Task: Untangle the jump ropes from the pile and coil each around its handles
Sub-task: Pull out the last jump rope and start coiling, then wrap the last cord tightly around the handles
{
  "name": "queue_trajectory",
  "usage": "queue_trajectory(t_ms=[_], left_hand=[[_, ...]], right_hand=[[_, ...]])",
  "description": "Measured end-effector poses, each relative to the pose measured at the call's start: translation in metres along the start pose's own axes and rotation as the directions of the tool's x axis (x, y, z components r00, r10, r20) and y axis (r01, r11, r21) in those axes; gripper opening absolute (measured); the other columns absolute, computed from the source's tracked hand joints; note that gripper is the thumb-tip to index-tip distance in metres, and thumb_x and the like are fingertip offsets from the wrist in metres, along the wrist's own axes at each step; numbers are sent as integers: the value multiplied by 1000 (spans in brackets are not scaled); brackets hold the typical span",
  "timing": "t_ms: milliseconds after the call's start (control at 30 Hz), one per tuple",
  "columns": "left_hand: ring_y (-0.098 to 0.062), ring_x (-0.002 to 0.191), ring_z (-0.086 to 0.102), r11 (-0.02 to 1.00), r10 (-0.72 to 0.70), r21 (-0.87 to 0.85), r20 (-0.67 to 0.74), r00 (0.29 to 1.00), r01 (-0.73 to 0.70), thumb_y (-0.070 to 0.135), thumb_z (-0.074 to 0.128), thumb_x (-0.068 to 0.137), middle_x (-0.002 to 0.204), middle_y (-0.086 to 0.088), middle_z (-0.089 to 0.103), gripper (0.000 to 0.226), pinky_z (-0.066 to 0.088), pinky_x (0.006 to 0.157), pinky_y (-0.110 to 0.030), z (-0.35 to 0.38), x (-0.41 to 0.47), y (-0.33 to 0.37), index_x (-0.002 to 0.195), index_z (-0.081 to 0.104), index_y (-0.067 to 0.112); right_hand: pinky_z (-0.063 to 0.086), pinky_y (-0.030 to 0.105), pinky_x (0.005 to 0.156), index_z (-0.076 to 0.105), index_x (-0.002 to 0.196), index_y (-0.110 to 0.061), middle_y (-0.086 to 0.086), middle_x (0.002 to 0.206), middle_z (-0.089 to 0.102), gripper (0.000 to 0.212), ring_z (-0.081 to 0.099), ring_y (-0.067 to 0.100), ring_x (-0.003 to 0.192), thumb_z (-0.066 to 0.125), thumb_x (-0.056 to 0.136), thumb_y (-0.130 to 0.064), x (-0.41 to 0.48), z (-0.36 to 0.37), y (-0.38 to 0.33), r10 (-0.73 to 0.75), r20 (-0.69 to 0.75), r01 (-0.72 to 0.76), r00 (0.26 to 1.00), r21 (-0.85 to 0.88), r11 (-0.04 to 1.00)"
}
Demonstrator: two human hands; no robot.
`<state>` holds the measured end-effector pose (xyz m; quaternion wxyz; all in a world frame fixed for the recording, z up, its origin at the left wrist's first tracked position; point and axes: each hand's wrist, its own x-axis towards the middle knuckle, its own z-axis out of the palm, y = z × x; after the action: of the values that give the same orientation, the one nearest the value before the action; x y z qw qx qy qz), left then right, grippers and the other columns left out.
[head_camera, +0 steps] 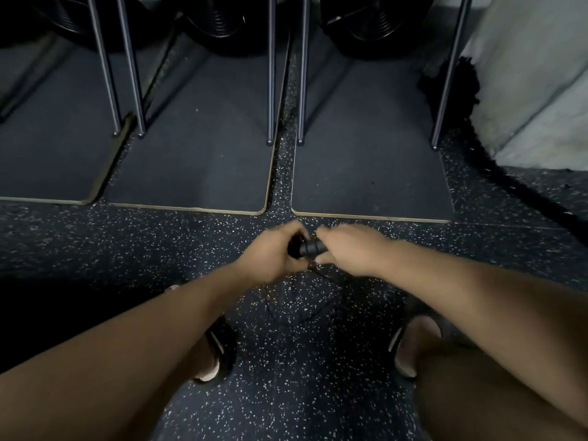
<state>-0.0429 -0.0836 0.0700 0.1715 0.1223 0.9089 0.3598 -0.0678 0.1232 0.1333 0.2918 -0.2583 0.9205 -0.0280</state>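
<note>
**Operator:** Head view. Where are my hands?

**Manual:** Both are at centre, above the speckled floor (133,246), just near of the mats (197,160). Your left hand (273,254) and right hand (350,249) face each other, knuckles up and almost touching.

**Operator:** Finger state?

**Manual:** Left hand: fingers clenched round the left end of a black handle (313,247). Right hand: fingers and thumb wrapped round its right end. Only a short ribbed section shows between the two hands. Whether you hold one handle or two side by side cannot be told; the hands cover the rest.

**Operator:** Where is the rope itself?

**Manual:** A thin dark cord (321,271) leaves the handle just below your hands and drops toward the floor. A faint loop of it lies on the floor between your feet. It is hard to follow against the dark surface, so its full run cannot be traced.

**Operator:** What surrounds the work area?

**Manual:**
- Three dark mats with pale edges lie side by side on the far side of your hands, with a strip of floor between the middle and right ones.
- Thin metal legs (271,74) stand on the mats.
- Black round objects (219,20) sit at the far edge, cut off by the frame.
- A thick rope (466,81), black and frayed, runs along the foot of a pale wall (525,74) at far right.
- Your feet, in black sandals (222,342), rest on the floor near you, one on each side of the cord loop.
</note>
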Motion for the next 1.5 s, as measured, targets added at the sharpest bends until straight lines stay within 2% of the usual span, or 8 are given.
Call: queue_trajectory(t_ms=[200,400,533,633,767,933,1133,1500], left_hand=[[-12,82,70,947,-314,109,131,940,302,12,64,93,96,7,74,21,53,70,-23,-1,-26,-19,104,67,30],[-1,80,62,903,-386,220,31,922,370,18,62,100,100,10,71,16,53,72,-19,26,-21,-57,102,73,30],[-10,87,69,904,-345,276,14,939,328,15,58,104,103,5,75,17,51,54,-26,52,5,-80,106,64,31],[-15,77,71,920,-305,247,-32,952,303,14,63,102,86,6,73,11,60,66,-34,81,31,-103,100,65,25],[-20,86,69,921,-313,232,-34,949,312,17,63,101,99,2,69,8,59,78,-38,122,64,-134,108,64,22],[-27,117,58,827,-406,388,-90,909,408,17,66,96,127,-2,59,31,50,103,-45,160,91,-166,125,56,21],[-26,132,53,759,-407,517,-99,908,396,4,60,93,139,-1,57,57,38,117,-48,168,96,-185,145,48,26],[-20,107,52,855,218,499,-97,971,-143,19,76,89,118,8,56,45,40,88,-41,77,59,-82,126,56,36]], right_hand=[[44,40,76,47,109,-22,-1,96,55,33,59,30,92,56,108,-54,-56,-40,6,141,-71,-151,987,-158,976],[58,42,76,42,104,-33,-2,88,77,27,74,22,82,59,104,-54,-57,-25,37,233,-111,-154,966,475,866],[53,41,77,52,96,-29,-1,91,72,25,69,22,86,67,100,-48,-38,-8,52,264,-127,-151,956,561,814],[45,38,68,56,91,-30,-5,88,68,20,64,19,81,73,95,-41,-17,12,66,295,-137,-148,946,626,766],[57,47,89,60,104,-34,-8,89,76,17,75,11,86,73,93,-32,11,43,83,285,-99,-121,953,740,661],[61,63,85,56,99,-39,0,93,76,20,76,32,89,71,87,-41,39,77,97,284,-84,-105,955,799,592],[44,34,59,51,98,-25,-2,83,62,18,56,16,64,69,95,-24,51,86,104,307,-79,-133,948,779,612],[59,54,99,74,110,-29,-5,92,82,26,77,22,93,80,87,-38,25,37,93,363,-1,-205,932,825,527]])
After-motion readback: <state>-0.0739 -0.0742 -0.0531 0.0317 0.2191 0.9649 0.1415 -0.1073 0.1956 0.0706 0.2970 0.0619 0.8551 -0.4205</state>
